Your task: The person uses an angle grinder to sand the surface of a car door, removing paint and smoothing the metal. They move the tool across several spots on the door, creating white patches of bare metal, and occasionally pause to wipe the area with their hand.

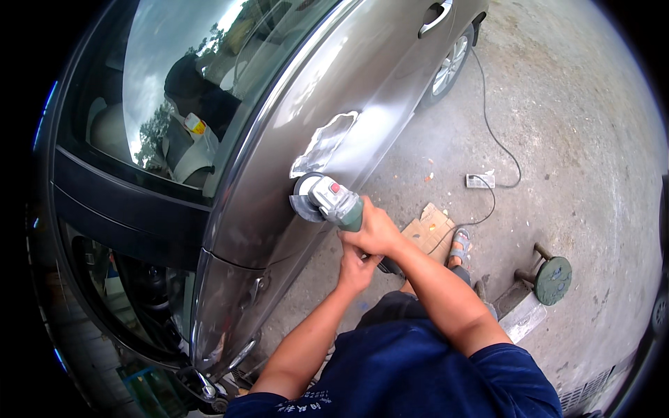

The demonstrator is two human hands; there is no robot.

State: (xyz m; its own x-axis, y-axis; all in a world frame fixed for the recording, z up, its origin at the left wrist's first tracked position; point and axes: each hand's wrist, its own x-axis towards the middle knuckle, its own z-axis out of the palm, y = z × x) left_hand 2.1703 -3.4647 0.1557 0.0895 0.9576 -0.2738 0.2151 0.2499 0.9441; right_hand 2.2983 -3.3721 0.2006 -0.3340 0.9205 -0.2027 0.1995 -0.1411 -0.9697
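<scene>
An angle grinder (334, 200) with a pale head, a red button and a green body is held against or close to the side of a grey-brown car (293, 90). Its disc and guard sit at the lower end of a bare, shiny patch (327, 143) with a jagged pale outline; whether the disc touches the metal I cannot tell. My right hand (377, 230) wraps round the green body. Just below it, my left hand (356, 266) closes on the rear part of the tool, its fingers partly hidden.
A dark cord runs over the concrete floor (571, 139) past a white power strip (480, 181). Flattened cardboard (426, 226) lies by my sandalled foot (460, 244). To the right is a small stool with a round green top (553, 281). The car's wheel (449, 66) stands farther off.
</scene>
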